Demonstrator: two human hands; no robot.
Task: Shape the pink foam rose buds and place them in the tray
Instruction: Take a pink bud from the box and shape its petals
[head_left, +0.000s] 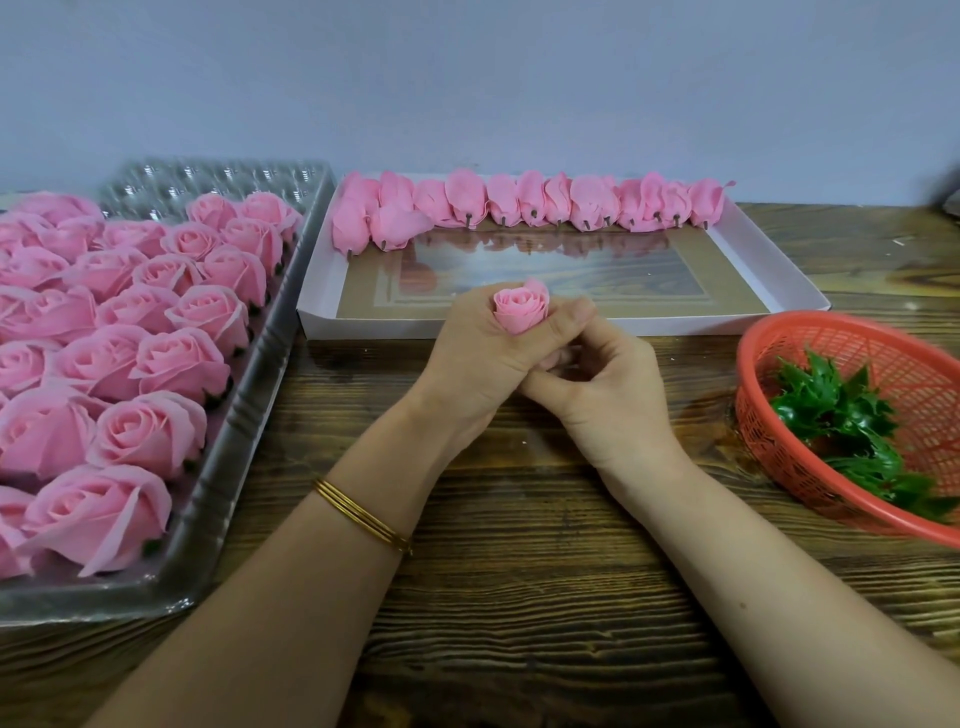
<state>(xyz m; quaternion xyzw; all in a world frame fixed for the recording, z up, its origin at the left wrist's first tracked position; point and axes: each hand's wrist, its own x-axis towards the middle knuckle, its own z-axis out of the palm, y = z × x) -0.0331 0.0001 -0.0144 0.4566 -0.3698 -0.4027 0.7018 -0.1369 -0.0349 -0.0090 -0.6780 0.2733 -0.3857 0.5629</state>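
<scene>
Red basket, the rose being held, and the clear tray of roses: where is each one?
red basket (893, 374): head view, on its bare mesh wall.
rose (519, 306): head view, on the middle of its petals.
clear tray (228, 483): head view, on its right rim.

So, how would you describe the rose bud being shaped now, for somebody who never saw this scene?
Find the shallow white cardboard box at the back of the wooden table. In front of its near rim, the left hand grips a pink foam rose bud. Unlike the limp buds lying in the box, it stands upright, tightly rolled.
</scene>
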